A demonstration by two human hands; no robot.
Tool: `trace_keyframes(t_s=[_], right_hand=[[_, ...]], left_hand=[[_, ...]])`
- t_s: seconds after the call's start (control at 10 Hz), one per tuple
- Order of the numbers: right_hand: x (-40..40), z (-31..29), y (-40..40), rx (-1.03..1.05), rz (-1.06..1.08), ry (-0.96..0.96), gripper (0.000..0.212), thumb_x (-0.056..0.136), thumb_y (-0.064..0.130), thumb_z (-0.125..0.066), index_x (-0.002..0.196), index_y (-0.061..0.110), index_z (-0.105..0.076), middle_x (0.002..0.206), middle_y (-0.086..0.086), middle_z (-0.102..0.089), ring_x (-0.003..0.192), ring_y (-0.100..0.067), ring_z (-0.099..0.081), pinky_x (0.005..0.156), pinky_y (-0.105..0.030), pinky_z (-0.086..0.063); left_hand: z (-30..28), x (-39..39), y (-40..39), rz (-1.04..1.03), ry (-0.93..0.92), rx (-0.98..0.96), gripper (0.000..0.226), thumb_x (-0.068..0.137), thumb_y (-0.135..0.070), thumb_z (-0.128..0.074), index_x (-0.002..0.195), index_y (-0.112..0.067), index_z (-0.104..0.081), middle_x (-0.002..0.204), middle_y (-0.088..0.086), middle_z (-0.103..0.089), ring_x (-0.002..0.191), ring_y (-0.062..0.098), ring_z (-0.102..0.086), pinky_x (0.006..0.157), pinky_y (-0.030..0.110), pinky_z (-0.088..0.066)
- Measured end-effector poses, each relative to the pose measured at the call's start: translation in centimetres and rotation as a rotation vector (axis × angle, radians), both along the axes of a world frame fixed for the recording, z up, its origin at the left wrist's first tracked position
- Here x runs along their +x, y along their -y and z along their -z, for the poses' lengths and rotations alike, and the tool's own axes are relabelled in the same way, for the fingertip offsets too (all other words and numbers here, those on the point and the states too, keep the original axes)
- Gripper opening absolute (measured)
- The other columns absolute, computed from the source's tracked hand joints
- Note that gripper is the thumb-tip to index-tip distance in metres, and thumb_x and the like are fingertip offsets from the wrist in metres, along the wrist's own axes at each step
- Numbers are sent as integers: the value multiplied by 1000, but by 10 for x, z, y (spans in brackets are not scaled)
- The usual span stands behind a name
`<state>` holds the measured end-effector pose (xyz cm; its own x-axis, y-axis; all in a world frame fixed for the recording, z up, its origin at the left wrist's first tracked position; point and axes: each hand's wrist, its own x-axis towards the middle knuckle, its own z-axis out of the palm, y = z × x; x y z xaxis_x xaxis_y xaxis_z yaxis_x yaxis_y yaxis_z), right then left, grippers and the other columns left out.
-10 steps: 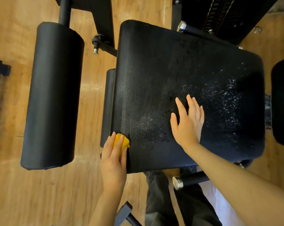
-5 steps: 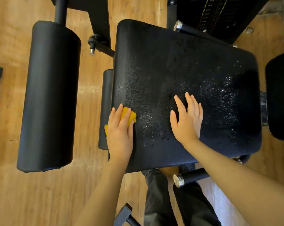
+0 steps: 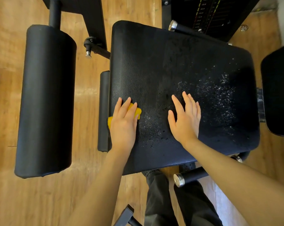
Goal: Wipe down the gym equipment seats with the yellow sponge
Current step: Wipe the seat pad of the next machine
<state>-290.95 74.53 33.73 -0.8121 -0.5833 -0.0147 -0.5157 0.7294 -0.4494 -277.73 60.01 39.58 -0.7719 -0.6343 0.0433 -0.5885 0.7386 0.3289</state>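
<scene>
The yellow sponge [image 3: 138,112] is lying flat on the near left part of the black seat [image 3: 162,66], right at its left edge, with one yellow corner showing past the fingers and another poking out beside the edge. Going by size, the wooden floor [image 3: 82,193] is filling the whole background; on it, to the left of the seat and apart from it, the long black roller pad [image 3: 45,98] is standing on its dark post. The seat itself is taking up the middle, its textured cover carrying a scatter of bright water droplets [image 3: 219,95] over its right half and a smaller patch just right of the sponge. A second black pad [image 3: 278,95] is showing at the right border, and a narrow black pad [image 3: 103,111] is sitting just under the seat's left edge. Dark trouser legs [image 3: 159,201] are showing below the seat, beside a chrome-capped black handle [image 3: 188,176]. The left hand [image 3: 124,126] is pressing down on the sponge, its grip spread with straight fingers laid over it. The right hand [image 3: 185,119] is resting palm down on the seat, near the middle, its grip spread flat with fingers straight and close together, holding nothing
</scene>
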Motion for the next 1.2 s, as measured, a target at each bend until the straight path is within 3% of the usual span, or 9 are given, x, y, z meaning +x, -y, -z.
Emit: trace_keyframes(t_s=[0.1,0.2,0.4,0.7,0.9,1.0,1.2], right_hand=[[0,1,0,-10,2,-2,50,96,38,-33,144,24,-40,155,-11,-28,145,-28,-20,119,-48,-11],[0,0,-1,-11,2,5,51,96,39,-32,144,24,-40,155,-11,-28,145,-28,-19,119,-48,-10],[0,0,0,-2,-2,6,51,96,40,-31,144,24,-40,155,-11,-28,145,-28,-20,119,-47,-11],[0,1,0,6,-1,0,51,96,39,-32,144,24,-40,155,-11,-28,145,-28,-20,119,-47,-11],[0,2,0,0,-1,4,50,96,39,-33,144,24,-40,155,-11,-28,145,-28,-20,119,-49,-13],[0,2,-1,-6,0,6,50,96,39,-33,144,24,-40,155,-11,-28,145,-27,-20,119,-49,-13],[0,1,-1,-4,-2,11,50,96,39,-33,144,25,-40,155,-11,-28,145,-27,-19,119,-48,-12]], left_hand=[[0,-1,-2,-5,6,-19,35,89,-7,-66,124,-6,-64,138,11,-54,137,34,-39,105,43,-39],[-3,22,-19,-29,15,-15,38,90,-10,-64,128,-9,-62,143,8,-50,140,31,-35,107,37,-34],[-8,61,-51,-41,65,12,41,88,-10,-65,129,-9,-61,145,8,-48,139,33,-36,109,41,-32],[-14,65,-33,26,-73,35,34,85,-22,-67,116,-9,-67,122,12,-58,112,29,-54,92,42,-49],[-10,10,-6,36,-159,24,29,89,-21,-66,116,-10,-68,122,12,-60,110,29,-52,95,34,-43],[-2,-13,0,34,-137,12,33,83,-12,-74,115,-11,-69,120,11,-61,106,30,-54,89,40,-47],[-1,22,-27,-2,-118,26,35,80,-10,-76,115,-15,-70,116,8,-62,103,26,-53,84,37,-48]])
